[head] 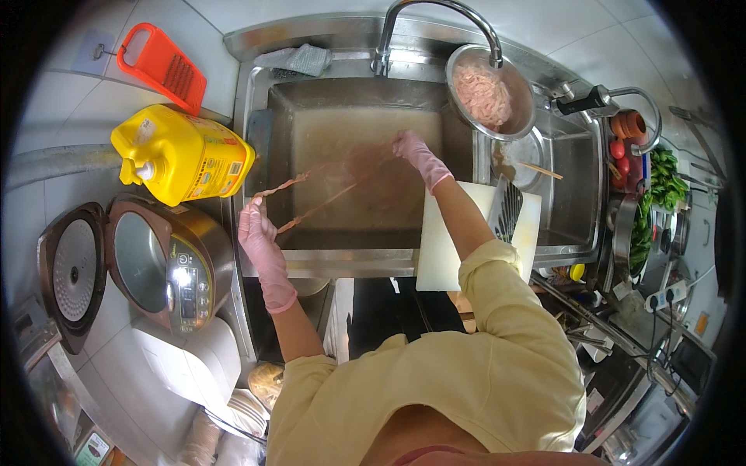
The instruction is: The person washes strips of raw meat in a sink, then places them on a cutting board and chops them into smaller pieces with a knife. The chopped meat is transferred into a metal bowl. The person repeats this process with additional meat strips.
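My left hand [258, 244], in a pink glove, is raised over the left rim of the steel sink basin [280, 169]. Its fingers are pinched on long, thin strands of raw meat [281, 188], which slant down into cloudy water [326, 134]. Farther right, my right hand [417, 151], also in a pink glove, is at the water with its fingertips drawn together beside a reddish mass [370, 163] under the surface. The strands run toward that hand, but murky water hides whether its fingers grip them. A steel bowl [524, 108] at the upper right contains pale pink raw strips [481, 90].
A white cutting board [443, 239] bearing a patterned knife [506, 212] lies across the sink's front edge, under my right forearm. The faucet [382, 49] arches over the back. Left stand a yellow jug [180, 154] and an opened rice cooker [198, 262]. Leafy greens [664, 180] sit far right.
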Demonstrator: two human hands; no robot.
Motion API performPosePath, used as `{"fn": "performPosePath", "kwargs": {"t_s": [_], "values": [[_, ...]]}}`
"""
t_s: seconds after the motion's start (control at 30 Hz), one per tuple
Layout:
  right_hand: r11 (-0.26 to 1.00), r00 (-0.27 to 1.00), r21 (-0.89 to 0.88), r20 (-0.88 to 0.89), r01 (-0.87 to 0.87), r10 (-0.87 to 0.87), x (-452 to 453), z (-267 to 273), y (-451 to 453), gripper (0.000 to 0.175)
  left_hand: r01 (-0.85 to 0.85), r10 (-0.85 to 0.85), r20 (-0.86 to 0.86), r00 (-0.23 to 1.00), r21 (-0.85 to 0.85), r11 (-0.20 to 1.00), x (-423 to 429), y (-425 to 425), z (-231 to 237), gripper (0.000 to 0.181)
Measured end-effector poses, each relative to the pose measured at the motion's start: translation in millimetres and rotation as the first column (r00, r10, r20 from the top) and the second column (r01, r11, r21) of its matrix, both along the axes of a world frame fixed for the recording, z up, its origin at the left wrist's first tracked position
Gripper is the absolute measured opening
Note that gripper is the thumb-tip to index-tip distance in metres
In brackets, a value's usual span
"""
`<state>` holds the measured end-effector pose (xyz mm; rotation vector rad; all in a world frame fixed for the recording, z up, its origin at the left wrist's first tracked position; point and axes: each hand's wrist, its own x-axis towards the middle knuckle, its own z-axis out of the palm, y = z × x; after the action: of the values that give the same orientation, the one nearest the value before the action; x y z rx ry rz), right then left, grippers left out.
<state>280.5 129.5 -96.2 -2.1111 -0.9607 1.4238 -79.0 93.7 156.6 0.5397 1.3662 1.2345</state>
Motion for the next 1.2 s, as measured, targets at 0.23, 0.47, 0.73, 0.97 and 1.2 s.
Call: {"fn": "performPosePath", "kwargs": {"t_s": [0.23,0.47,0.73,0.97,1.2], "values": [[0.927,0.917,-0.192,0.178,-0.323,0.357,-15.5,-61.0,9.9,0.02,-0.002,0.003,-0.021,1.0,0.028,1.0,-11.9,-8.6,-9.2,0.019],[0.969,0.852,-0.168,0.465,-0.182,0.241,-100.2,-103.7,-49.6,0.028,0.143,-0.139,-0.033,0.99,0.134,0.981,-23.7,-18.6,-40.9,0.019],[0.988,0.896,0.078,0.418,0.13,-0.151,-168.7,-110.3,-45.1,0.03,0.08,-0.084,0.045,0.995,0.078,0.994,-27.2,-23.0,-87.2,0.016],[0.934,0.905,-0.252,0.282,-0.251,0.32,-116.5,-83.7,-28.8,0.034,0.086,-0.091,0.119,0.989,0.041,0.995,-19.6,-22.7,-83.6,0.017],[0.885,0.792,-0.179,0.396,-0.43,0.465,-88.8,17.1,-8.8,0.03,0.16,-0.132,0.324,0.937,-0.061,0.985,-2.4,-9.1,-52.4,0.019]]}}
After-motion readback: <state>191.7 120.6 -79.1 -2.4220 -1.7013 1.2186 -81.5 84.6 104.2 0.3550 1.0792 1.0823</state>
